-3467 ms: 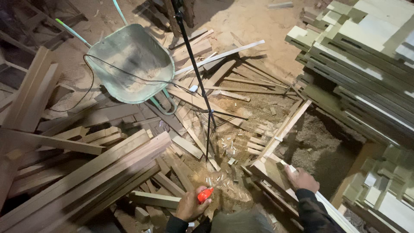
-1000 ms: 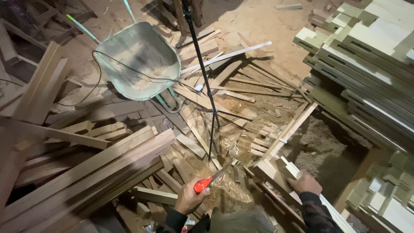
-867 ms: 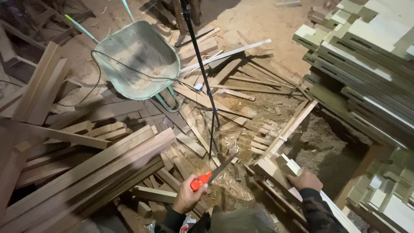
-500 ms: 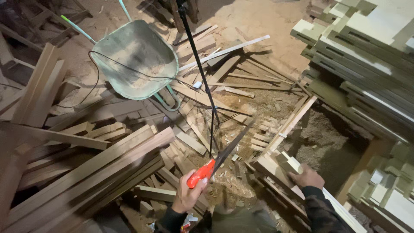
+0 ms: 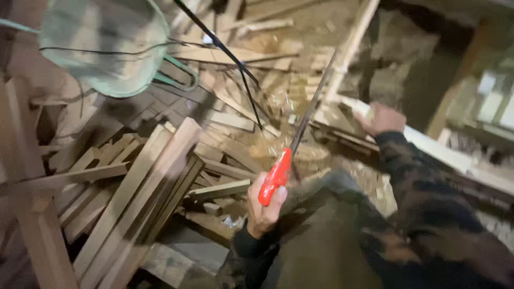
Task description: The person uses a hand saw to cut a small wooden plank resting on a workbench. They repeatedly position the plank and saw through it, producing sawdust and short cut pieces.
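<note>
Far on the left sits a green wheelbarrow (image 5: pixel 104 45), with a heap of long wooden planks (image 5: pixel 144 182) lying near it on the ground. In the middle, the left hand (image 5: pixel 263 206) has its fingers wrapped tight around the red handle of a hand saw (image 5: pixel 289 155). The saw's long thin blade points up and away to the right, toward the far end of a pale board (image 5: pixel 428 144). A thin black pole (image 5: pixel 225 51) leans across the far middle. On the right, the right hand (image 5: pixel 383 119) rests on the pale board, fingers curled on it, but it is blurry so I cannot tell how tight. The right hand is nearer the board; the saw lies just left of it. I see no packages, labels or signs.
</note>
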